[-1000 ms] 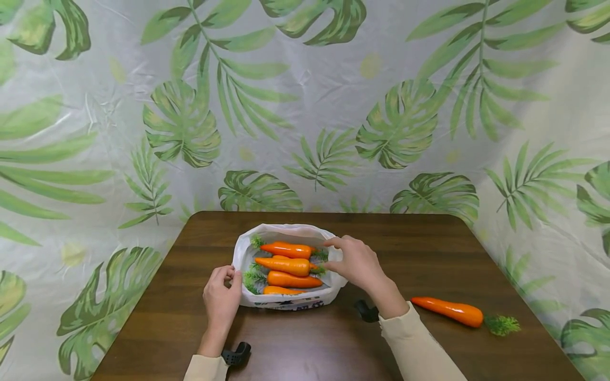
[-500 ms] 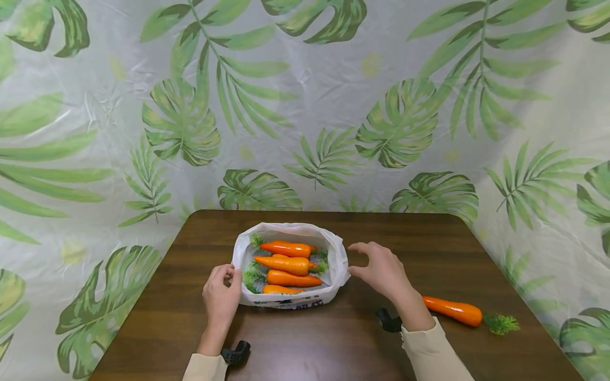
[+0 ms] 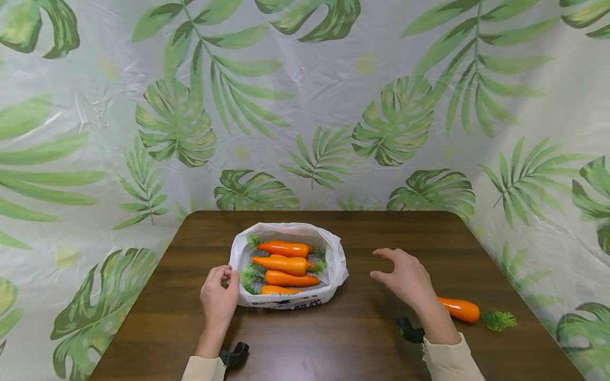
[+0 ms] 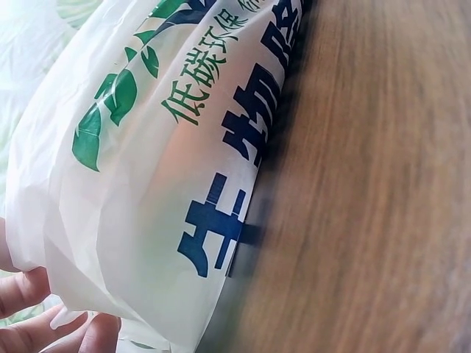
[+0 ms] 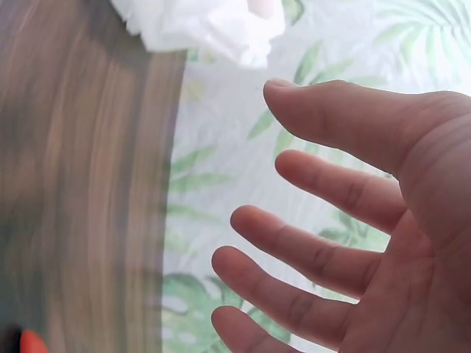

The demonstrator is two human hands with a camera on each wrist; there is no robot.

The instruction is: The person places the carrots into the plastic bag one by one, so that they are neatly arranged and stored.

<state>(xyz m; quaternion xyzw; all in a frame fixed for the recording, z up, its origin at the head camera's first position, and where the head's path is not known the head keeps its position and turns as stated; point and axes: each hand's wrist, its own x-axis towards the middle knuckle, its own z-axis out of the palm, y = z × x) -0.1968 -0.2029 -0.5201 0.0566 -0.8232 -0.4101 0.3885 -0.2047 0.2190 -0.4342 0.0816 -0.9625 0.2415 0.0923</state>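
Note:
A white plastic bag (image 3: 339, 267) with its mouth spread wide stands on the table, holding several orange carrots (image 3: 286, 265) with green tops. My left hand (image 3: 218, 299) pinches the bag's left rim; in the left wrist view its fingertips (image 4: 26, 290) are at the edge of the printed plastic (image 4: 147, 220). To the right of the bag and apart from it, my right hand (image 3: 407, 279) is held over the table with nothing in it. Its fingers are spread in the right wrist view. A loose carrot (image 3: 461, 310) lies beyond the right wrist, its tip hidden behind the forearm.
The dark wooden table (image 3: 305, 344) has its far edge just behind the bag. A leaf-patterned curtain (image 3: 324, 106) hangs behind and at both sides. Black wrist straps (image 3: 234, 354) are on both arms.
My right hand has let go of the bag's right rim and moved right, toward the loose carrot, its forearm now covering that carrot's tip. The left hand stays at the left rim.

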